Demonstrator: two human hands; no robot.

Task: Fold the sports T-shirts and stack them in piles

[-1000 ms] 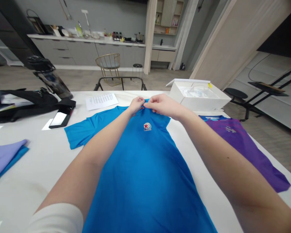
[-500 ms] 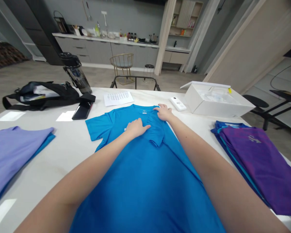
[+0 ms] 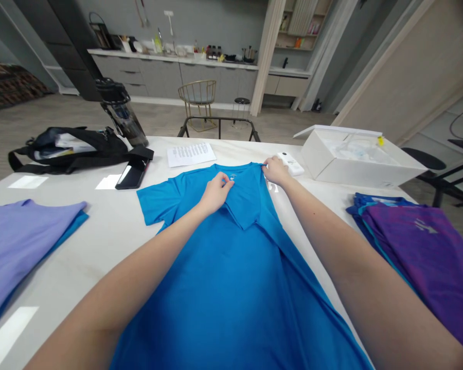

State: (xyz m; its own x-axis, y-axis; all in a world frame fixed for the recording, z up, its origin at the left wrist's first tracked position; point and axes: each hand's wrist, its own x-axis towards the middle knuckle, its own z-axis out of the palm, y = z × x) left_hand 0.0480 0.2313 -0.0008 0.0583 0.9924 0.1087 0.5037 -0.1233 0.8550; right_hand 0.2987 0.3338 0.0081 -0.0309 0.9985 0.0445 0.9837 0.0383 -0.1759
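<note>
**Blue shirt pinned and pinched at the collar end**

The blue T-shirt [image 3: 231, 267] is laid flat along the middle of the white bench [image 3: 100, 241], collar at 12 o'clock, hem run off the near edge. The right sleeve side has been folded inward – a triangular flap is seen lying over the chest.

The left hand [image 3: 215, 192] is set on that flap just below the collar, fingers curled and pinched on the fabric, apparently so the fold is kept in place. The right hand [image 3: 275, 171] is closed on the shoulder edge at about 1 o'clock – the cloth there is drawn taut in a straight line toward the near edge.

The fabric looks smooth, thin, bright blue, with a small label at the neck.

A white remote [image 3: 291, 163] lies just beyond the right hand; a printed sheet [image 3: 190, 153] at 11 o'clock.
</note>
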